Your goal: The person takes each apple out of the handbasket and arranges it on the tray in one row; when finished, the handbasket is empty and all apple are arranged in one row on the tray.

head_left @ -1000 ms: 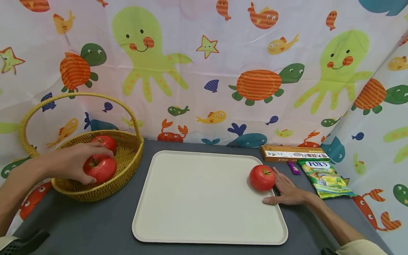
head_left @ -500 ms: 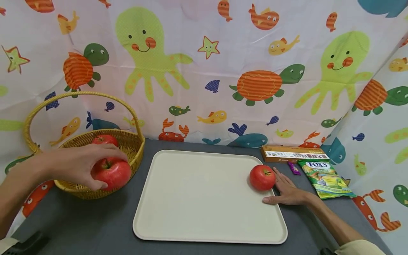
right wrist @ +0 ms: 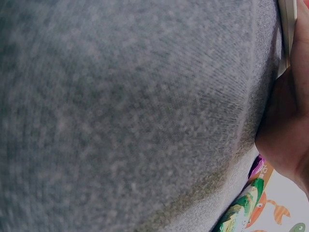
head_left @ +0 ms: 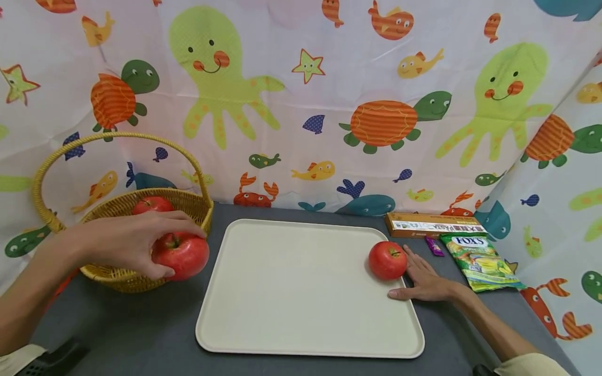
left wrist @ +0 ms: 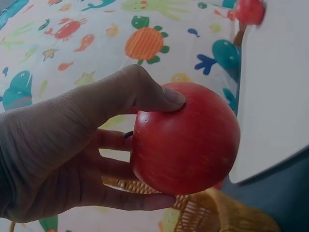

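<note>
My left hand (head_left: 134, 243) grips a red apple (head_left: 182, 256) between thumb and fingers, raised in front of the yellow wicker basket (head_left: 117, 282). In the left wrist view the thumb lies across one side of the apple (left wrist: 188, 140), its dark stem facing the palm. Another red apple (head_left: 152, 204) sits inside the basket, partly hidden behind the hand. On the right part of the cream tray (head_left: 301, 292) rests a red apple (head_left: 388, 260). My right hand (head_left: 425, 279) lies with extended fingers at the tray's right edge, beside that apple, its thumb over the rim.
Right of the tray lie a brown pasta box (head_left: 435, 226), a small purple wrapped sweet (head_left: 435, 246) and a green-yellow FOX'S bag (head_left: 482, 262). The basket's tall handle (head_left: 122, 135) arches above it. A sea-animal print curtain (head_left: 291, 115) stands behind the grey table (head_left: 141, 334).
The left hand has lifted an apple out of the basket and carried it rightward towards the tray. My right hand and the apple on the tray have stayed put.
</note>
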The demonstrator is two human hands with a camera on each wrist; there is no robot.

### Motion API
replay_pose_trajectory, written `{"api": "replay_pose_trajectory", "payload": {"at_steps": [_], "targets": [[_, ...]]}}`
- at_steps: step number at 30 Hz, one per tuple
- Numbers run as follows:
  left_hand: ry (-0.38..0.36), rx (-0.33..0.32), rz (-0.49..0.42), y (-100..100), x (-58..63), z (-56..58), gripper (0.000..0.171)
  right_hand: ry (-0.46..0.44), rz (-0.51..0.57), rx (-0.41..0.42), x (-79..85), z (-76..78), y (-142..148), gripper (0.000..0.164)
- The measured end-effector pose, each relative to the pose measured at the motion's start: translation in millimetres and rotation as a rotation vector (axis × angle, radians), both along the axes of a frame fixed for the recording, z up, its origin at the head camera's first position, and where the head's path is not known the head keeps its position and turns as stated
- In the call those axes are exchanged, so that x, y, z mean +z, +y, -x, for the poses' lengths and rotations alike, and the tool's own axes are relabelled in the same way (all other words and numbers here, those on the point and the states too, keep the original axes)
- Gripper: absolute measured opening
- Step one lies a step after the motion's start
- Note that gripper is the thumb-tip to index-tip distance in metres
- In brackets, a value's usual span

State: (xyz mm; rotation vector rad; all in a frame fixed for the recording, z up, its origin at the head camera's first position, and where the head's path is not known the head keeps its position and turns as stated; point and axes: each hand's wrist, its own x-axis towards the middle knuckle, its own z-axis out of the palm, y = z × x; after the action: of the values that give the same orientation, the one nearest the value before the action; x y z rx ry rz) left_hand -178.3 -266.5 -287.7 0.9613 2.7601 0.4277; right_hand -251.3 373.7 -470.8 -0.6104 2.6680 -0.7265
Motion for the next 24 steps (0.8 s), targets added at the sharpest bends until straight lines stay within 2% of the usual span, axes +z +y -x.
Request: {"api": "replay_pose_trajectory", "payload": {"at_steps": [6, 19, 24], "targets": [[-0.018, -0.028, -0.009, 15.5, -1.6, 1.0, 0.073, 0.000, -0.003, 0.007, -3.1, 1.4, 3.0, 0.108], [-0.038, -0.052, 0.020, 51.1, 0.8, 15.4, 0.079, 0.003, -0.016, -0.012, -6.1, 3.4, 2.8, 0.108], [-0.045, -0.124, 0.016, 66.0, 2.4, 25.4, 0.073, 0.014, -0.031, -0.019, -6.2, 3.5, 4.0, 0.108]]}}
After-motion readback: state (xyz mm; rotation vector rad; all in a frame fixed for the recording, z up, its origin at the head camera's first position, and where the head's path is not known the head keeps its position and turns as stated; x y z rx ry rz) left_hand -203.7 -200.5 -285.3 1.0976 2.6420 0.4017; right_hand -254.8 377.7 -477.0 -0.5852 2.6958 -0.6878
